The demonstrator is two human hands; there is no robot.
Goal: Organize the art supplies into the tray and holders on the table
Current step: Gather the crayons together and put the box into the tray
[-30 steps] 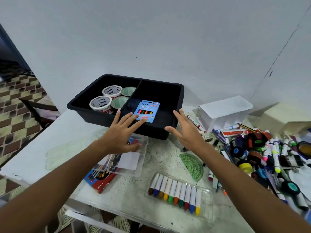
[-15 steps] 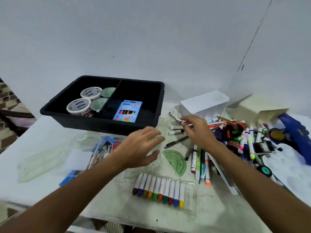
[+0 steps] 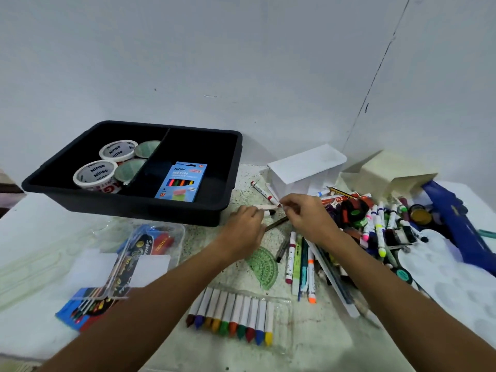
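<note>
Head view. Both hands have left the black tray (image 3: 228,167) and come down among the loose markers just in front of its right end. A second ago they were spread flat at the tray's near rim; half a second ago the right hand was already reaching toward the markers while the left hovered open over the surface (image 3: 308,342).

Left hand (image 3: 243,229): fingers curled, tips pinching a white marker with a dark cap (image 3: 265,210) that lies just off the tray's front right corner. Right hand (image 3: 306,218): fingers bunched together at the tip end of a red-capped marker (image 3: 264,193), which runs back toward the white holder (image 3: 306,167). Whether it truly grips that marker or a smaller thing beneath, I cannot tell.

Tray contents as they lie: four tape rolls (image 3: 95,173) in the left compartment, a blue neon pencil box (image 3: 181,181) in the right one. The camera has also swung right, so the main heap of markers and paint pots (image 3: 375,224) near the right edge shows more fully.

Judgement: boxed items are done for the moment; the step in hand is gathering loose markers. The white holder and the cream holder (image 3: 389,170) both lie tipped on their sides, so they likely need standing up first. The crayon pack (image 3: 230,315) and the green protractor (image 3: 264,267) wait at the near edge.
</note>
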